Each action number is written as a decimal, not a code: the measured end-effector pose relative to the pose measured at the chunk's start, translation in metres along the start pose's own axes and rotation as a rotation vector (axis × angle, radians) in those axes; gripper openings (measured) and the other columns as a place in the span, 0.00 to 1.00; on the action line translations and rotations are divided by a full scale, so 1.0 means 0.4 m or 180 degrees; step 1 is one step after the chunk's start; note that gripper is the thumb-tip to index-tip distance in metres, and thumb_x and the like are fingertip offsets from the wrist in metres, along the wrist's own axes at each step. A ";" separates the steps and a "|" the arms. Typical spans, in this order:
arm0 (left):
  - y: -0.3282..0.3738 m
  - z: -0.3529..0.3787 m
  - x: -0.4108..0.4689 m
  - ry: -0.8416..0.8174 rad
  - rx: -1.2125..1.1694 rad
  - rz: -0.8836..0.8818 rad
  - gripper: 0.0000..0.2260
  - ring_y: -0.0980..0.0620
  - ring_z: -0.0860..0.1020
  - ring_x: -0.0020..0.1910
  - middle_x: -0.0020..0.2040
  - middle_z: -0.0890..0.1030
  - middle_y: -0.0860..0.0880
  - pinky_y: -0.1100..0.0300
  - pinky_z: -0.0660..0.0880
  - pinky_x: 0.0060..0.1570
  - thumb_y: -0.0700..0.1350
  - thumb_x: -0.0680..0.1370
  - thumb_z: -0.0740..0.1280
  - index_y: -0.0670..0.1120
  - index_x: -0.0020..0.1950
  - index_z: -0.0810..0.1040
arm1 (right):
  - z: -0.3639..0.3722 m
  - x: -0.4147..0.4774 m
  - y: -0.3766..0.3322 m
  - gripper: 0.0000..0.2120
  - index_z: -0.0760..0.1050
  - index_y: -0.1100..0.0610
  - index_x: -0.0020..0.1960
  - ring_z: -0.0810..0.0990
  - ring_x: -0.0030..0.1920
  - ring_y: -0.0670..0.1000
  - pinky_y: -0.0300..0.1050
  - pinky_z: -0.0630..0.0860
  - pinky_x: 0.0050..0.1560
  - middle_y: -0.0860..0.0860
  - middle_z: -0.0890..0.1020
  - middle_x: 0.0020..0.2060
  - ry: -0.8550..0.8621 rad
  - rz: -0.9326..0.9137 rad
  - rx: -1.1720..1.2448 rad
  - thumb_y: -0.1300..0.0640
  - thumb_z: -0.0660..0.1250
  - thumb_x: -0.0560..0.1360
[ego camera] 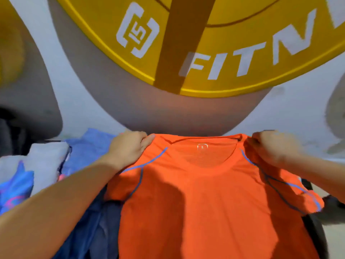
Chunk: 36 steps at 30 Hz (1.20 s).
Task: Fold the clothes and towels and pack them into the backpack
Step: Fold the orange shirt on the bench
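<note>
Orange shirt (205, 202) hangs right in front of the person, held up by its two shoulders and spread flat, the hem running off the bottom of view. Both bare forearms reach up from below, the left one crossing the lower left corner. Blue piping follows the sleeve seams on each side, and a small pale logo sits inside the neckline.

Behind the shirt's lower left edge there's a dark blue garment (104, 230), crumpled and partly covered by the orange fabric. On the right a black shape (317, 236) peeks out from behind the sleeve; I can't tell what it is.

Up at the shoulders, the left hand (128, 148) grips the shirt's left shoulder, fingers curled over the top edge, thumb pressed on the fabric by the collar. The right hand (270, 146) is clenched round a bunch of fabric at the other shoulder. The collar stretches level between the two hands.

Off to the left, past the left forearm, sits a heap of laundry: a white towel (44, 165) on top, a blue cloth with pink markings (15, 189) just beside it at the edge, and a light blue cloth (87, 146) behind, near the left hand.

Beyond everything, a pale wall (93, 109) carries a big yellow round sign (242, 43) with white letters reading FITN and a square logo, crossed by a brown band.
</note>
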<state>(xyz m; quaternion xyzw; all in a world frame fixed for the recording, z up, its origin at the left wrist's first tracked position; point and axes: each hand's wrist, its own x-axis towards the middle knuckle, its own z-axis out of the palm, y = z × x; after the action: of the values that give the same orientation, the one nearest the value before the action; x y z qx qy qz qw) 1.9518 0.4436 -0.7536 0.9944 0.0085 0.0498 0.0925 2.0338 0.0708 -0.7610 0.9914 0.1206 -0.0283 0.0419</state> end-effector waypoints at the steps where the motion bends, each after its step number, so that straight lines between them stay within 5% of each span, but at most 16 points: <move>1: -0.008 0.006 -0.006 -0.0026 -0.0222 -0.0120 0.18 0.42 0.79 0.48 0.42 0.82 0.45 0.53 0.72 0.48 0.58 0.81 0.55 0.49 0.39 0.72 | 0.008 0.003 -0.012 0.15 0.76 0.54 0.52 0.78 0.54 0.60 0.49 0.76 0.49 0.58 0.79 0.52 0.0044 0.0013 -0.0071 0.46 0.55 0.80; 5: -0.066 0.013 -0.101 -0.0259 -0.1017 -0.0553 0.09 0.51 0.78 0.50 0.46 0.81 0.52 0.57 0.70 0.54 0.56 0.79 0.60 0.53 0.53 0.75 | 0.017 -0.035 -0.079 0.19 0.70 0.49 0.64 0.74 0.59 0.58 0.51 0.76 0.50 0.55 0.73 0.58 0.0410 -0.0765 0.0297 0.41 0.53 0.79; 8: -0.120 -0.012 -0.177 -0.0592 -0.0798 -0.0163 0.22 0.57 0.76 0.47 0.46 0.78 0.58 0.59 0.71 0.51 0.71 0.74 0.50 0.57 0.50 0.72 | 0.049 -0.107 -0.171 0.27 0.64 0.44 0.72 0.73 0.65 0.56 0.56 0.77 0.53 0.54 0.71 0.68 0.0279 -0.1748 0.0124 0.35 0.47 0.78; 11: -0.169 -0.038 -0.187 -0.0729 0.0271 0.0204 0.35 0.54 0.75 0.36 0.36 0.77 0.55 0.53 0.73 0.45 0.78 0.67 0.37 0.52 0.41 0.71 | 0.094 -0.126 -0.208 0.29 0.63 0.43 0.73 0.72 0.68 0.56 0.61 0.74 0.56 0.53 0.69 0.72 -0.0046 -0.1648 -0.0061 0.33 0.42 0.78; 15: -0.214 -0.053 -0.200 -0.1088 0.1520 0.0265 0.39 0.53 0.73 0.34 0.34 0.78 0.53 0.56 0.68 0.43 0.78 0.65 0.34 0.50 0.36 0.70 | 0.089 -0.101 -0.199 0.31 0.62 0.46 0.74 0.73 0.67 0.55 0.54 0.74 0.55 0.49 0.70 0.71 -0.0074 -0.1424 -0.0161 0.34 0.40 0.79; 19: -0.204 -0.061 -0.150 -0.1623 0.1195 -0.0493 0.33 0.54 0.74 0.34 0.32 0.77 0.53 0.60 0.70 0.42 0.72 0.74 0.47 0.48 0.36 0.77 | 0.062 -0.092 -0.208 0.30 0.61 0.44 0.74 0.69 0.70 0.53 0.55 0.70 0.56 0.47 0.66 0.73 0.0020 -0.1393 0.0177 0.34 0.42 0.77; 22: -0.149 -0.042 -0.092 -0.1061 0.0285 -0.0410 0.23 0.56 0.74 0.37 0.36 0.77 0.54 0.59 0.72 0.43 0.71 0.71 0.57 0.51 0.41 0.73 | 0.047 -0.044 -0.153 0.29 0.59 0.46 0.74 0.64 0.71 0.52 0.56 0.66 0.61 0.48 0.65 0.73 0.0191 -0.0678 0.0618 0.35 0.52 0.77; 25: -0.068 0.007 -0.057 -0.0841 -0.0643 -0.0243 0.17 0.58 0.73 0.45 0.43 0.75 0.58 0.62 0.71 0.48 0.65 0.65 0.65 0.56 0.47 0.70 | 0.039 0.003 -0.071 0.29 0.68 0.52 0.69 0.72 0.65 0.56 0.54 0.70 0.59 0.53 0.75 0.65 -0.0338 0.0434 0.1048 0.37 0.63 0.74; 28: -0.014 0.054 -0.040 -0.0495 -0.1079 -0.0423 0.04 0.57 0.75 0.35 0.33 0.78 0.56 0.64 0.68 0.36 0.50 0.69 0.68 0.52 0.37 0.75 | 0.043 0.009 -0.030 0.09 0.80 0.52 0.41 0.82 0.47 0.56 0.47 0.74 0.45 0.53 0.85 0.40 -0.0393 0.0640 0.2122 0.47 0.71 0.73; 31: -0.010 0.061 -0.027 -0.0118 -0.1759 -0.0688 0.07 0.58 0.68 0.24 0.22 0.71 0.56 0.69 0.64 0.29 0.44 0.74 0.69 0.48 0.36 0.76 | 0.040 0.014 -0.020 0.09 0.79 0.51 0.34 0.81 0.36 0.50 0.41 0.71 0.35 0.50 0.83 0.32 -0.0089 0.0634 0.2439 0.55 0.73 0.72; 34: -0.015 0.035 0.000 0.0242 -0.1415 -0.0671 0.07 0.56 0.66 0.23 0.20 0.66 0.54 0.62 0.64 0.31 0.44 0.79 0.65 0.49 0.41 0.72 | 0.043 0.033 -0.022 0.07 0.80 0.56 0.39 0.79 0.36 0.52 0.43 0.69 0.35 0.53 0.82 0.33 0.0231 0.0630 0.2469 0.55 0.71 0.74; 36: -0.019 0.014 0.021 0.0350 -0.0743 -0.0450 0.06 0.47 0.74 0.32 0.25 0.70 0.55 0.56 0.65 0.37 0.48 0.80 0.62 0.51 0.44 0.69 | 0.041 0.044 -0.024 0.07 0.80 0.57 0.41 0.80 0.39 0.56 0.45 0.70 0.38 0.54 0.82 0.34 0.0513 0.0673 0.2422 0.54 0.69 0.76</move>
<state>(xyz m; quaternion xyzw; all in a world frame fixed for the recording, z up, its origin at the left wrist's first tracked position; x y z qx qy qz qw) 1.9605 0.4503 -0.7598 0.9696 0.0777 0.0983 0.2102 2.0478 0.0829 -0.7791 0.9421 0.0017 0.0113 -0.3350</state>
